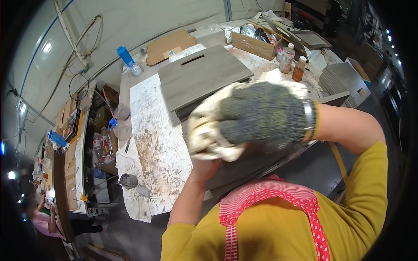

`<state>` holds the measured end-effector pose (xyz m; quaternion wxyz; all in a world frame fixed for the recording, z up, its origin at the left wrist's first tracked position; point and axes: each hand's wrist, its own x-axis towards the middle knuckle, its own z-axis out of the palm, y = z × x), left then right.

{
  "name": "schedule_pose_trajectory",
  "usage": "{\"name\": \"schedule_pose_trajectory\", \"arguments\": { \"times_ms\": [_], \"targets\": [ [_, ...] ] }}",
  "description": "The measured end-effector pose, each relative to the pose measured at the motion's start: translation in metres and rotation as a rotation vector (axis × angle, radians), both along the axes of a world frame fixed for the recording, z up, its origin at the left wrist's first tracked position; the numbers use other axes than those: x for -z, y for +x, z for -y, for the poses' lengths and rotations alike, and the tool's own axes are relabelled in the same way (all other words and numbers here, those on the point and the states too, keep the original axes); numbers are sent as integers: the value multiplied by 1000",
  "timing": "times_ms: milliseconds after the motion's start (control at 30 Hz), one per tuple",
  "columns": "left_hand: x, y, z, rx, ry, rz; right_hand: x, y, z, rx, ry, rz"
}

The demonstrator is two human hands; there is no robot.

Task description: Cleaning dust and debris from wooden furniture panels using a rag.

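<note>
My right hand (265,115), in a dark grey-green knitted glove and smeared by motion, is closed on a bunched cream cloth (209,135). Cloth and glove are raised in front of my chest, over the near edge of the table. Below the cloth my left hand (204,168) shows only at the wrist; its fingers are hidden. Just beyond the cloth lies a grey wood-grain panel (204,71) with a long slot near its far edge. More grey board (244,167) shows under my hands, its shape mostly covered.
Stained white sheets (152,143) cover the table. Two bottles, one clear (287,58) and one amber (298,69), stand beyond my right hand, near a cardboard box (252,43). Stacked grey boards (344,80) sit at the right. A grey cylindrical object (128,180) lies at the left edge.
</note>
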<state>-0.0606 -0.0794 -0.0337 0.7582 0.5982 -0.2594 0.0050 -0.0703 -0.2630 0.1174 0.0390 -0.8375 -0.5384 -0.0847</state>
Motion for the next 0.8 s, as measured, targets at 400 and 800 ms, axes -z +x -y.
{"name": "schedule_pose_trajectory", "arguments": {
  "times_ms": [400, 800],
  "targets": [
    [21, 10, -13, -246, 40, 482, 25, 26, -22, -113, 74, 254],
    [-19, 17, -17, 202, -65, -75, -13, 0, 68, 463, 270, -176]
  ]
}}
